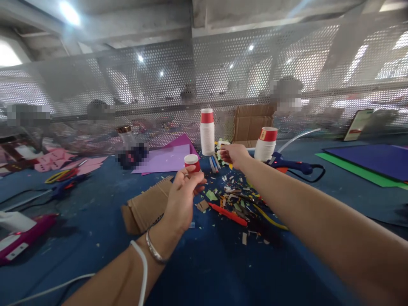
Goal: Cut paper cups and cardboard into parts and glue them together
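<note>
My left grip (185,191) holds a small cup (192,165), red at its side and white on top. To its right, my right grip (235,156) is half curled; whether empty, I cannot tell. Beyond stands a tall cup stack (208,138).

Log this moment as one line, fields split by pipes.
left hand: holds red-and-white cup | right hand: near tall cup stack, grip unclear | table: paper scraps, cardboard

This looks like a craft workshop: paper scraps (230,189) litter the table (204,272) in front of the tall cup stack (208,138), purple sheets (168,159) lie left of it, a glue gun (295,165) right, a perforated metal screen (223,72) behind.
</note>
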Motion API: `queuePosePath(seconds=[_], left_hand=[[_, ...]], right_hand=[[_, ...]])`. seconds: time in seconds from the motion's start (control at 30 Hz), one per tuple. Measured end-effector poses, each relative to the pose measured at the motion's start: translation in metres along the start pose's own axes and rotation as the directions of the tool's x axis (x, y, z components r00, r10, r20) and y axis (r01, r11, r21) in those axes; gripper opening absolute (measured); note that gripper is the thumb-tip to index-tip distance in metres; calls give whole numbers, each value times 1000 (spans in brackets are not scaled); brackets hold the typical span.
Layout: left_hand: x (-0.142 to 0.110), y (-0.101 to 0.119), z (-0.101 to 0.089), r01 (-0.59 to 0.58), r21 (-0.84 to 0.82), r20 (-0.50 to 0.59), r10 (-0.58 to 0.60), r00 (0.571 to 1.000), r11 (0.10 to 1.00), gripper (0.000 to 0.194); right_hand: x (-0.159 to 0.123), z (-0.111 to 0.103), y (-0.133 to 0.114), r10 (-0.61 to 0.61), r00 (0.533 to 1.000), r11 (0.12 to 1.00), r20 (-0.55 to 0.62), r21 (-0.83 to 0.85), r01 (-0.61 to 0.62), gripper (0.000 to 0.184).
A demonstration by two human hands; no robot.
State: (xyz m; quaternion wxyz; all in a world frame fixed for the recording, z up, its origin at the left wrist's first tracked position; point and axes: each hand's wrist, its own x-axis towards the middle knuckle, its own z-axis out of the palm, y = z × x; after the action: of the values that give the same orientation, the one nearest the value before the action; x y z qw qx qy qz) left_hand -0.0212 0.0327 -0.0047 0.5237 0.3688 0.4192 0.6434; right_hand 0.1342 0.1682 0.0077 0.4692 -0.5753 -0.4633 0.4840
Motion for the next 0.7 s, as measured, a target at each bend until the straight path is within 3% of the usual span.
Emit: queuePosePath(seconds=[0.17, 0.27, 0.4, 0.47, 0.53, 0.7], left_hand=[[15, 7, -8, -128, 45, -79, 132, 988, 991, 30], [22, 13, -11, -219, 118, -45, 226, 973, 969, 20], [35, 25, -28, -336, 281, 38, 340, 940, 899, 7], [44, 31, -43, -355, 501, 188, 301, 935, 789, 8], [54, 34, -60, -312, 754, 277, 151, 949, 577, 16], [71, 37, -93, -189, 889, 191, 38, 981, 416, 39]], right_hand=[[-10, 0, 15, -58, 997, 991, 44, -114, 63, 33], [-35, -11, 25, -148, 985, 967, 89, -195, 163, 14], [-73, -35, 31, -239, 954, 921, 178, -271, 281, 26], [-89, -48, 34, -276, 933, 887, 231, -313, 340, 25], [-102, -61, 39, -378, 873, 746, 309, -457, 485, 26], [-116, -80, 43, -382, 843, 588, 378, -605, 537, 27]])
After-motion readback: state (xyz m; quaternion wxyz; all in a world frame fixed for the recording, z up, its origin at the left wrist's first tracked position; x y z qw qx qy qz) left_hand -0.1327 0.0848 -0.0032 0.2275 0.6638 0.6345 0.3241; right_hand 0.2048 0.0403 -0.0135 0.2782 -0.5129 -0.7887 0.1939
